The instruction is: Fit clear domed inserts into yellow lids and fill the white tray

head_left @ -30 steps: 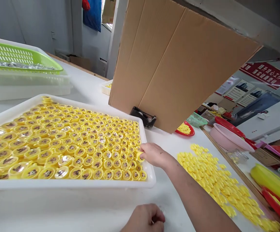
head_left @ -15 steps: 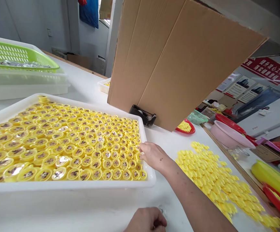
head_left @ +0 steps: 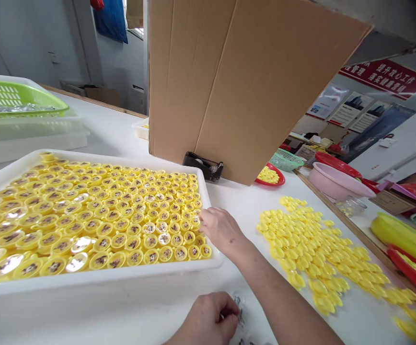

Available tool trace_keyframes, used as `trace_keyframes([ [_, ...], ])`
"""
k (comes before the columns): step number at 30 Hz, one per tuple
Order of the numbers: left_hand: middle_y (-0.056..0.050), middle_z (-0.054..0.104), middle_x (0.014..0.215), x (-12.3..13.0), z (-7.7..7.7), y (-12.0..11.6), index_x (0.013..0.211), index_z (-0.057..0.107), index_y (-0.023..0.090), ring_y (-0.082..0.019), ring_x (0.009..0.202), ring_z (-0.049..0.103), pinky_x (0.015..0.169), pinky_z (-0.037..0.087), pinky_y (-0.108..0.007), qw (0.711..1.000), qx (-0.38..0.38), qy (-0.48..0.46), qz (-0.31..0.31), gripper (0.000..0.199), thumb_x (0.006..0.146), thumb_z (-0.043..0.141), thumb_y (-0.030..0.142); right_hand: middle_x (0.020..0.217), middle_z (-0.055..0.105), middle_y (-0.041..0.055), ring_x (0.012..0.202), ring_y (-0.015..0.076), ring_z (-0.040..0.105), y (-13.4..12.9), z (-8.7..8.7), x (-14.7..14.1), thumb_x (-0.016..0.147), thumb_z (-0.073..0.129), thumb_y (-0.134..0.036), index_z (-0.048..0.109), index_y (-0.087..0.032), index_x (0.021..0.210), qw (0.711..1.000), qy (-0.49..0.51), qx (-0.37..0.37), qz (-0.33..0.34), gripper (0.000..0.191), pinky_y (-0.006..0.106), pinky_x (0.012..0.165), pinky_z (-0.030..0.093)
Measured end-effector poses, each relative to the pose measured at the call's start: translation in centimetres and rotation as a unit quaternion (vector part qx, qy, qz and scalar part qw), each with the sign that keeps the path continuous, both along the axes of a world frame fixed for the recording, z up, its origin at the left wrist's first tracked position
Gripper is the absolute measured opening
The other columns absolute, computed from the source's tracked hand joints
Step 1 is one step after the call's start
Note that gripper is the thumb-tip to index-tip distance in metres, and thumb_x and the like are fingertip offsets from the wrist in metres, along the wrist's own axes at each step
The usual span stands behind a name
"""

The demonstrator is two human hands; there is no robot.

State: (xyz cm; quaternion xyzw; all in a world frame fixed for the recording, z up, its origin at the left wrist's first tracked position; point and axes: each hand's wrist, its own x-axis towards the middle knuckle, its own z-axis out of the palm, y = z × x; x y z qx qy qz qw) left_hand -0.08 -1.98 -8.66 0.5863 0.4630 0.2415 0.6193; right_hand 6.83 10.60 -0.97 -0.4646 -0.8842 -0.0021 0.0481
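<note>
A large white tray [head_left: 121, 277] holds rows of small yellow cups [head_left: 135, 257], each with a round picture of a cartoon figure in its top. At the tray's right wall, my right hand [head_left: 220, 229] reaches in with fingers pinched on a small yellow cup at the end of a row; its fingertips partly hide that cup. Below the tray's front right corner, my left hand [head_left: 208, 316] rests low over the table with thumb and fingers closed together. Whatever it pinches is hidden. Small clear plastic pieces [head_left: 239, 306] with dark prints lie right beside it.
Many loose yellow pieces [head_left: 312, 249] spread over the white table on the right. Behind the tray stand a black tape dispenser [head_left: 203, 166] and a tall cardboard sheet [head_left: 215, 86]. A green basket [head_left: 50, 91] sits back left; a red dish [head_left: 278, 178] lies beyond the cardboard.
The view has shifted slightly, so tray and cardboard sit further left. My right hand stays at the tray's right edge. More clear pieces show beside my left hand, which remains closed.
</note>
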Motion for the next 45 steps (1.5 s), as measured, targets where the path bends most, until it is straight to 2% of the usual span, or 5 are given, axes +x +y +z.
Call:
trace_keyframes([
  [13, -0.003, 0.065, 0.08, -0.2, 1.0, -0.7, 0.094, 0.064, 0.017, -0.017, 0.072, 0.056, 0.068, 0.043, -0.027, 1.0, -0.026, 0.008, 0.003, 0.031, 0.079, 0.049, 0.04, 0.082, 0.063, 0.0045, 0.072, 0.0182, 0.06, -11.9, -3.4, 24.9, 0.079, 0.05, -0.026, 0.059, -0.019, 0.09, 0.902, 0.089, 0.035, -0.421, 0.016, 0.029, 0.067, 0.046],
  [25, -0.005, 0.065, 0.081, 0.5, 2.5, -0.4, 0.093, 0.062, 0.014, -0.014, 0.065, 0.054, 0.058, 0.042, -0.026, 0.99, -0.086, -0.039, 0.104, 0.036, 0.072, 0.058, 0.043, 0.085, 0.06, 0.0087, 0.077, 0.0222, 0.058, -10.4, -5.7, 22.2, 0.077, 0.057, -0.023, 0.063, -0.016, 0.09, 0.894, 0.065, -0.016, -0.443, 0.016, 0.03, 0.061, 0.038],
  [35, -0.01, 0.061, 0.103, 1.9, 2.2, 1.1, 0.118, 0.055, 0.015, -0.013, 0.078, 0.06, 0.072, 0.049, -0.026, 0.931, -0.232, -0.28, 0.031, 0.043, 0.083, 0.059, 0.04, 0.083, 0.054, -0.0009, 0.07, 0.0123, 0.054, -13.5, -2.3, 11.4, 0.074, 0.064, -0.015, 0.061, -0.022, 0.092, 0.95, 0.255, -0.116, -0.136, 0.019, 0.022, 0.061, 0.041],
  [40, -0.006, 0.062, 0.09, 1.0, 2.3, 0.8, 0.112, 0.057, 0.016, -0.013, 0.073, 0.061, 0.066, 0.048, -0.023, 0.943, -0.241, -0.21, 0.088, 0.043, 0.077, 0.066, 0.039, 0.087, 0.058, 0.0012, 0.076, 0.0128, 0.057, -12.3, -3.9, 11.9, 0.079, 0.055, -0.009, 0.062, -0.02, 0.102, 0.928, 0.314, -0.152, -0.128, 0.027, 0.023, 0.07, 0.046],
  [45, -0.001, 0.061, 0.061, 0.9, 0.9, 0.4, 0.111, 0.055, 0.017, -0.013, 0.051, 0.055, 0.048, 0.043, -0.021, 0.949, -0.233, -0.172, 0.127, 0.06, 0.066, 0.07, 0.054, 0.091, 0.056, -0.0008, 0.078, 0.0123, 0.058, -12.5, -6.1, 12.9, 0.078, 0.052, -0.008, 0.068, -0.032, 0.098, 0.965, 0.19, -0.148, -0.101, 0.036, 0.021, 0.074, 0.046],
])
